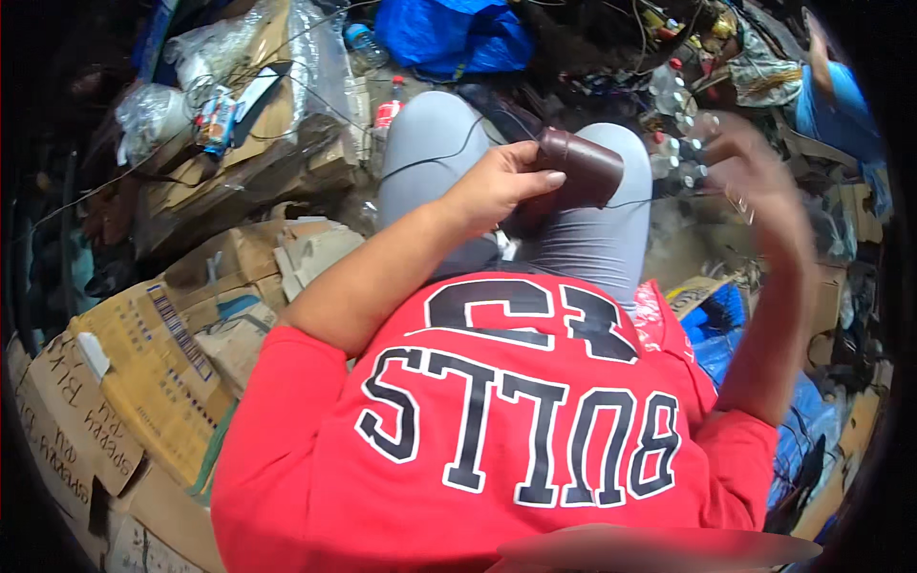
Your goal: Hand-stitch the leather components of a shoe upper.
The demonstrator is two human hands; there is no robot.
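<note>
My left hand (494, 188) pinches the edge of a dark brown, leather-like piece (585, 170) above my knees. The piece is curved, with a smooth, slightly glossy face and a rolled end beside my thumb. From its lower right corner a thin dark thread runs to the right, toward my raised right hand (755, 186). That hand is apart from the brown piece and smeared by motion. Something thin and bright shows at its fingers, too blurred to name. Another dark cord (430, 168) lies across my left knee.
Flattened cardboard (143, 372) is piled at the left. Plastic-wrapped cardboard (287, 181) lies beyond it. A red-labelled bottle (390, 107) stands by my left knee, and a blue plastic bag (454, 36) lies ahead. Several small capped bottles (673, 143) and blue sheeting (802, 420) are at the right.
</note>
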